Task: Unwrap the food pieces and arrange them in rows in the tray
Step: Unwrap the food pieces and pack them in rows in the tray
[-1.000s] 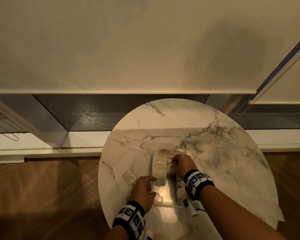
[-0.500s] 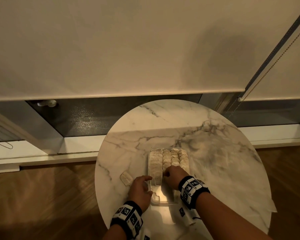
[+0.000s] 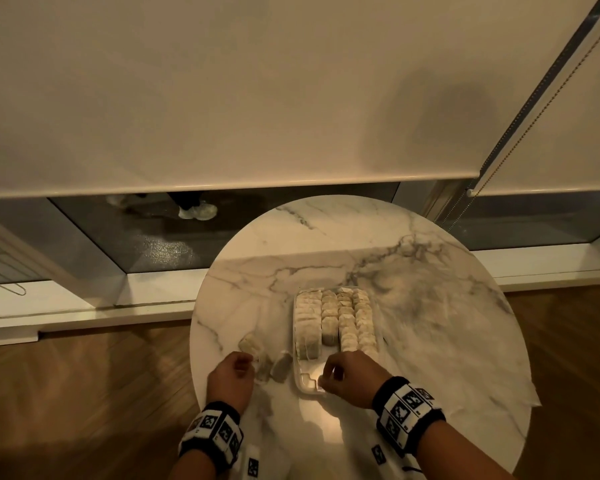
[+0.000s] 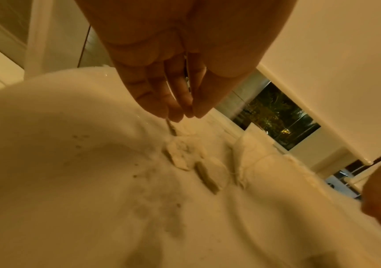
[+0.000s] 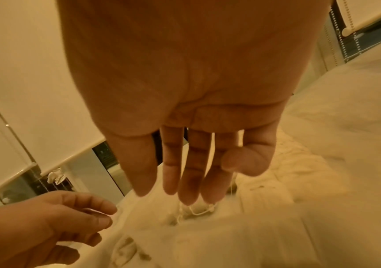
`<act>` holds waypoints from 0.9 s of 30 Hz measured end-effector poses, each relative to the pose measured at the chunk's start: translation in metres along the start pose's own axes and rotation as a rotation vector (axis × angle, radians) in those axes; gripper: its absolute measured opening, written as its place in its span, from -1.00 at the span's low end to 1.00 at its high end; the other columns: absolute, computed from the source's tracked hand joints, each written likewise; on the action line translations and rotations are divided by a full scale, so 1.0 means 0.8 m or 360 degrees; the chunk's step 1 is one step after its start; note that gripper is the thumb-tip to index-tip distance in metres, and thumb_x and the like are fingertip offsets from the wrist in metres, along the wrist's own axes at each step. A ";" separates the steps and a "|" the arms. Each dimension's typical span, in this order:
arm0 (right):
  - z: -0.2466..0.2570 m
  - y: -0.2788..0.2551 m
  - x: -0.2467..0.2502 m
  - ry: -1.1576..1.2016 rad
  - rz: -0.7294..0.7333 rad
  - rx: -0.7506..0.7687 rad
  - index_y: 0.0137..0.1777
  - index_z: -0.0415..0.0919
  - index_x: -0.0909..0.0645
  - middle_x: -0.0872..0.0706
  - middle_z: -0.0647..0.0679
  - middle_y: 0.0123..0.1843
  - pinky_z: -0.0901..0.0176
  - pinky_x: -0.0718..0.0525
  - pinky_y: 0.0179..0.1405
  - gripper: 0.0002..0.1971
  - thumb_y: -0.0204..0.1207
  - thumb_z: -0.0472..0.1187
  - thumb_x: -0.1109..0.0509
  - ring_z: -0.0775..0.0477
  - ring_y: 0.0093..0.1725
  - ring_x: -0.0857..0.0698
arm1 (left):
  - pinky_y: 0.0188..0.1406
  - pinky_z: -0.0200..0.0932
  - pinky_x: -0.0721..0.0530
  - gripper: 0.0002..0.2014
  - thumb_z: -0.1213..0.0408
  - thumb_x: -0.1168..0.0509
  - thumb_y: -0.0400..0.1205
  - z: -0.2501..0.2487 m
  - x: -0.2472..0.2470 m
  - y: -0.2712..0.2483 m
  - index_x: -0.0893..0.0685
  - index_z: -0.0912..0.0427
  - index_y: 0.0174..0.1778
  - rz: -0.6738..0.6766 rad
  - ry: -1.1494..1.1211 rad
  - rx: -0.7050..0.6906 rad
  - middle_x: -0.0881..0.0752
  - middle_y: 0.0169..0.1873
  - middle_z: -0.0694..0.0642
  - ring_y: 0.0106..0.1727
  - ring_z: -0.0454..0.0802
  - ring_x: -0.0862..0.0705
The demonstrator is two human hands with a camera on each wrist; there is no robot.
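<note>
A clear plastic tray (image 3: pixel 307 381) sits near the front of a round marble table (image 3: pixel 430 306). Several rows of pale food pieces (image 3: pixel 340 317) fill its far part, and its near end is bare. Three loose pieces (image 3: pixel 280 367) lie on the table just left of the tray, also seen blurred in the left wrist view as loose pieces (image 4: pixel 210 174). My left hand (image 3: pixel 248 362) hovers over them with its fingertips (image 4: pixel 178 116) drawn close together, and I see nothing between them. My right hand (image 3: pixel 326 374) hangs over the tray's near end, fingers (image 5: pixel 185 190) nearly straight and empty.
The table's front edge is close under my wrists. Wooden floor (image 3: pixel 84 393) lies on both sides. Behind the table are a low window and a lowered roller blind (image 3: pixel 222 98), with its bead cord (image 3: pixel 534 116) hanging at the right.
My right hand has drawn back from the rows to the tray's near end. My left hand has left the tray's left edge for the loose pieces, and two more of them now show.
</note>
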State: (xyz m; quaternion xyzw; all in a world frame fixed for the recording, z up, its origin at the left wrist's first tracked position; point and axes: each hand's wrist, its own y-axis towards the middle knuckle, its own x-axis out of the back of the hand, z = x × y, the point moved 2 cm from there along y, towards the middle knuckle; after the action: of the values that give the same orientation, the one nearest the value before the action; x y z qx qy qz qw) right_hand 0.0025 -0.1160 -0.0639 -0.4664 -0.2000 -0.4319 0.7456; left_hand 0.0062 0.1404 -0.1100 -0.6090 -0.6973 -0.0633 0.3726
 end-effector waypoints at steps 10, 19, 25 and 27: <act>0.002 -0.007 -0.018 -0.0344 -0.0080 0.0087 0.13 0.08 -0.76 -0.75 0.05 0.16 0.30 -0.45 0.00 -0.82 0.61 0.00 -0.40 -0.01 0.16 -0.70 | 0.08 -0.27 -0.59 -0.79 0.24 -0.33 0.62 0.001 -0.034 -0.011 -0.75 0.03 0.15 0.0153 0.0430 -0.0311 -0.73 0.07 0.02 0.06 -0.01 -0.70; -0.001 -0.012 -0.025 -0.0410 -0.0130 0.0101 0.10 0.06 -0.77 -0.72 0.00 0.14 0.24 -0.47 -0.07 -0.85 0.62 -0.07 -0.39 -0.06 0.12 -0.70 | -0.11 -0.16 -0.58 -0.62 -0.12 -0.13 0.72 -0.031 -0.062 -0.007 -0.61 0.13 -0.12 0.0210 0.0697 -0.0343 -0.65 -0.07 0.11 -0.02 0.07 -0.66; -0.001 -0.016 -0.025 -0.0401 -0.0154 0.0107 0.10 0.07 -0.76 -0.71 0.01 0.15 0.21 -0.57 -0.01 -0.85 0.62 -0.11 -0.39 -0.07 0.11 -0.69 | -0.10 -0.16 -0.67 -0.63 -0.11 -0.20 0.70 -0.033 -0.065 -0.002 -0.66 0.15 0.01 0.0214 0.0593 -0.0241 -0.73 -0.06 0.12 -0.05 0.08 -0.71; -0.001 -0.016 -0.026 -0.0399 -0.0161 0.0105 0.10 0.06 -0.76 -0.71 0.01 0.14 0.20 -0.60 0.00 -0.85 0.62 -0.10 -0.39 -0.07 0.10 -0.69 | -0.12 -0.10 -0.72 -0.64 -0.11 -0.23 0.68 -0.032 -0.065 -0.004 -0.65 0.15 -0.10 0.0215 0.0563 -0.0212 -0.73 -0.16 0.09 -0.14 0.03 -0.71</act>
State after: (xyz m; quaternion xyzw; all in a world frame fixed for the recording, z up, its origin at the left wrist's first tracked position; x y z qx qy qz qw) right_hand -0.0197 -0.1099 -0.0720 -0.4812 -0.3290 -0.4003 0.7071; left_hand 0.0139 0.0842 -0.1217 -0.6571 -0.5728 -0.1902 0.4517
